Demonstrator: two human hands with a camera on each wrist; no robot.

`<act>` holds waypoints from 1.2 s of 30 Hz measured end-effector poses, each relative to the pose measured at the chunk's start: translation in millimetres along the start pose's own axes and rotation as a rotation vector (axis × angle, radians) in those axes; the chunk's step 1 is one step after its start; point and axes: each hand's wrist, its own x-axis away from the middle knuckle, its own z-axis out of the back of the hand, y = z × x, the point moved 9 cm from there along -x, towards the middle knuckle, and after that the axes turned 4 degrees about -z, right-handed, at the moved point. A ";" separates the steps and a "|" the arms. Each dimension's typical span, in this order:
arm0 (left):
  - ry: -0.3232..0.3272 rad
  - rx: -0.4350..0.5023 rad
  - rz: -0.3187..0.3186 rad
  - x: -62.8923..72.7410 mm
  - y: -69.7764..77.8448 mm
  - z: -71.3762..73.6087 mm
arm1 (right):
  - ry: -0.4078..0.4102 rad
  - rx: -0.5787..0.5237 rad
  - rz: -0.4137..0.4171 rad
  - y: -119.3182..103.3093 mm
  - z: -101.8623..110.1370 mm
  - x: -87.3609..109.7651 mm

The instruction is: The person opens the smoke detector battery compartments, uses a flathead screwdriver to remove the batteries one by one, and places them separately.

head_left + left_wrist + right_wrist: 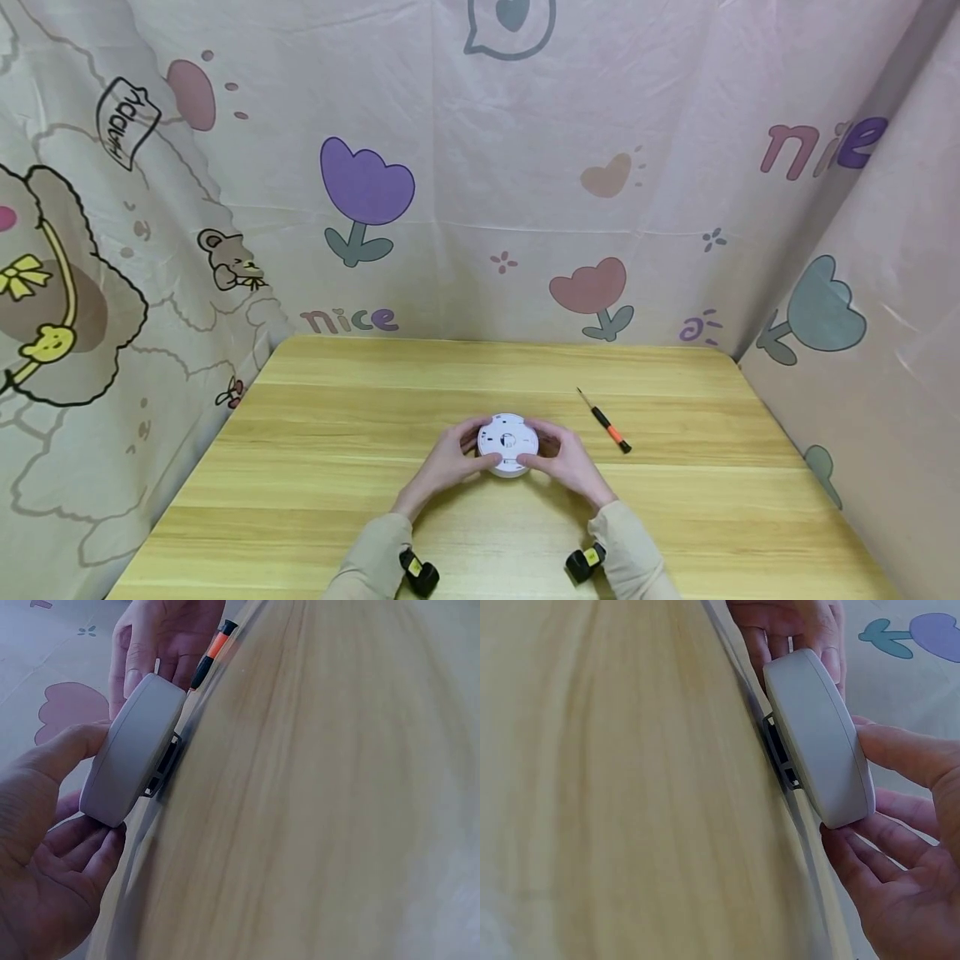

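Nearest: left sleeve (371, 554) and right sleeve (633, 552), both beige, with black boxes (423, 577) at the wrists. Just beyond: left hand (452, 456) and right hand (567, 458), facing each other, both clamped on a white disc (508, 454), one at each side. Sits centred between the hands, out at the finger ends, apart from the palms. Thumbs on near part of upper face; remaining fingers round the rim and lower side, per wrist views. Printed face turned up towards the head camera, with dark marks and a small round centre. Carries a dark bracket (781, 754) on the underside, facing the wooden table (375, 392). Bracket-to-wood contact: cannot tell. Beyond the right hand, off to its right and clear of it: screwdriver (609, 428), lying on the table, handle black and orange, slim tip pointing away and leftward. Farthest: cloth (480, 167) behind the table and along both sides, pale, printed with tulips, hearts and the word "nice".
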 end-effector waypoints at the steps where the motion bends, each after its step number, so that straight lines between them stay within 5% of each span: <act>1: 0.004 0.001 -0.001 -0.1 0.1 0.2 | -0.003 -0.003 -0.005 -0.1 -0.2 -0.1; 36: -0.040 -0.035 0.042 -1.1 0.5 -0.5 | -0.058 0.004 -0.055 3.9 2.7 1.9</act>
